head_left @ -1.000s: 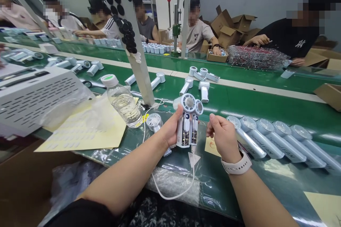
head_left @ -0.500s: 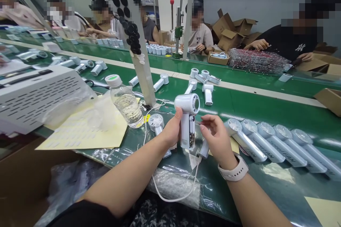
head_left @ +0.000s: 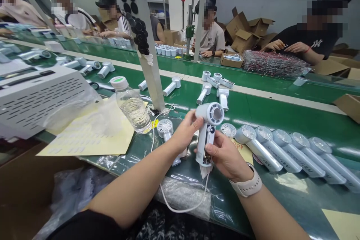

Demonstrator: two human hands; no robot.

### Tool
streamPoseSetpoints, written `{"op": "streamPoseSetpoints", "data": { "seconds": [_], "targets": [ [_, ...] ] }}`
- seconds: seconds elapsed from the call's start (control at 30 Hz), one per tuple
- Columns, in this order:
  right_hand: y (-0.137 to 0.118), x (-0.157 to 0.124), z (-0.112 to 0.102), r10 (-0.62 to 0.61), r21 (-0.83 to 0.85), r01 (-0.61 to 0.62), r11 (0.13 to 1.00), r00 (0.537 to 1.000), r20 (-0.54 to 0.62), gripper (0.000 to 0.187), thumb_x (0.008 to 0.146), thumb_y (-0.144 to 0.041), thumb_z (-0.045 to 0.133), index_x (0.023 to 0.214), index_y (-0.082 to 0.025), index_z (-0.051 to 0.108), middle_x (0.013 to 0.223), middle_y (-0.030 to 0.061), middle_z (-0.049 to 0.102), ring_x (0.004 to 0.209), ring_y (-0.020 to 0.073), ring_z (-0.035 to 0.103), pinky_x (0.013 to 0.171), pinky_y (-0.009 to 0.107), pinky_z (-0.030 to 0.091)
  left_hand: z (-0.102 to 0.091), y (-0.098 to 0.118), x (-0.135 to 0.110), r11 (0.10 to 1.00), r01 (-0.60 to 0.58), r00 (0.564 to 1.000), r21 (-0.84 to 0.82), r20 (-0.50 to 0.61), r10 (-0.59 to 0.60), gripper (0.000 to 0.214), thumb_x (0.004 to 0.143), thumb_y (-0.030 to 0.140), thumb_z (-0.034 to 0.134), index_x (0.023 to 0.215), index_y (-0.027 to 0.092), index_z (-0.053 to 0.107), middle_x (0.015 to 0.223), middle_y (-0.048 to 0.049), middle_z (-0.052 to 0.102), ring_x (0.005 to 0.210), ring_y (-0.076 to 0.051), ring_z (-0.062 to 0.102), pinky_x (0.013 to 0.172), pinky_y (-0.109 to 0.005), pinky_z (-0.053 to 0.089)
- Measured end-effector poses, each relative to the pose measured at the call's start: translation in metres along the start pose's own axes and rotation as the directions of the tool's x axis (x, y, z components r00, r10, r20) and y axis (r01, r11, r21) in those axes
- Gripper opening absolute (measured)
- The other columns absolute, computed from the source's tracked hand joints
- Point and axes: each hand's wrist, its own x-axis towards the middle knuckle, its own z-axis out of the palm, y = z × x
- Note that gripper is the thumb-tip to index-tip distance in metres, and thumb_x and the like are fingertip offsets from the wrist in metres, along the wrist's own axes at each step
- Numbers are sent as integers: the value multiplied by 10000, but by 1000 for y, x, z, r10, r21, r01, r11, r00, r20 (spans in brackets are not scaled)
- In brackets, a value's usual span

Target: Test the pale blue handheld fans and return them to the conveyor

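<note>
Upright in front of me is a white handheld fan (head_left: 208,120) whose handle front is uncovered, with dark parts inside and a round black display reading 20. My left hand (head_left: 187,129) grips it at the neck below the round head. Lower down, my right hand (head_left: 225,153) is closed around the handle, its thumb on the uncovered front. Behind the handle's foot, a white cable (head_left: 194,209) loops down to the table edge; its end is hidden. Another fan (head_left: 165,129) lies left of the held one. Right of my hand, several finished-looking fans (head_left: 261,150) lie slanted in a row.
A clear water bottle (head_left: 133,110) leans by a metal post (head_left: 153,82) carrying black discs. Yellow sheets (head_left: 109,144) and a slotted grey metal box (head_left: 53,97) are at left. More fans (head_left: 206,92) lie on the green conveyor belt (head_left: 253,107). Several co-workers sit across it.
The fan has moved right and slightly down in my left hand, its head turned more toward me. My right hand has gone from hovering beside it to gripping its handle.
</note>
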Motion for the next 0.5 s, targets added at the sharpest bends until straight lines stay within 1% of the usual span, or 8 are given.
{"op": "streamPoseSetpoints", "data": {
  "seconds": [0.07, 0.1, 0.17, 0.27, 0.33, 0.37, 0.43, 0.5],
  "targets": [
    [3, 1, 1, -17, 8, 18, 1000, 998, -56, 587, 574, -506, 912, 1044, -271, 650, 909, 20, 694, 794, 221, 668, 701, 373, 587, -5, 3, 7, 989, -129, 986, 72, -100, 136, 573, 760, 529, 782, 1188, 216, 563, 1223, -92, 611, 1170, -237, 569, 981, -350, 459],
    [4, 2, 2, -43, 1, 43, 999, 995, -85, 593, 564, -485, 919, 1046, -277, 643, 919, 16, 688, 799, 214, 659, 716, 367, 582, -8, 5, 10, 976, -179, 970, 124, -144, 196, 548, 774, 502, 767, 1189, 220, 546, 1275, -99, 576, 1210, -242, 542, 1011, -366, 445],
    [8, 2, 3, -86, -16, 85, 996, 989, -119, 578, 556, -459, 925, 1024, -279, 638, 964, 19, 691, 830, 210, 651, 756, 362, 570, -11, 9, 12, 940, -258, 934, 222, -193, 302, 473, 795, 456, 734, 1154, 226, 530, 1281, -97, 551, 1222, -248, 523, 1031, -392, 438],
    [12, 0, 1, -54, 2, 55, 999, 989, -139, 537, 573, -456, 922, 992, -272, 643, 969, 24, 706, 859, 219, 659, 793, 369, 551, -8, 22, 0, 861, -360, 875, 360, -191, 445, 344, 815, 406, 691, 1070, 222, 549, 1225, -101, 563, 1202, -255, 533, 1019, -393, 448],
    [15, -1, -3, -24, -3, 23, 1000, 985, -171, 529, 572, -440, 935, 986, -271, 652, 937, 17, 710, 863, 213, 660, 810, 361, 541, -2, 32, -20, 813, -413, 865, 410, -103, 491, 252, 868, 402, 625, 1026, 211, 578, 1246, -122, 565, 1188, -260, 553, 992, -398, 469],
    [16, -1, -6, -19, -10, 17, 1000, 983, -185, 532, 570, -432, 943, 989, -274, 656, 931, 14, 710, 874, 212, 660, 822, 357, 539, 1, 36, -31, 768, -454, 854, 452, -26, 520, 236, 888, 401, 601, 1027, 211, 595, 1260, -130, 572, 1183, -266, 560, 986, -409, 476],
    [18, 0, -10, -4, -15, 1, 1000, 982, -188, 539, 568, -431, 951, 998, -276, 666, 955, 19, 715, 913, 220, 665, 839, 360, 543, 4, 43, -55, 619, -533, 816, 578, 157, 556, 196, 900, 373, 597, 1017, 218, 628, 1232, -127, 628, 1170, -271, 579, 1039, -444, 445],
    [19, 1, -11, 31, -3, -32, 999, 984, -176, 549, 555, -445, 958, 994, -267, 680, 985, 32, 721, 908, 227, 678, 814, 358, 555, -3, 46, -78, 500, -578, 808, 645, 367, 461, 177, 912, 358, 587, 1001, 221, 654, 1127, -122, 691, 1101, -267, 623, 1015, -434, 465]
  ]
}}
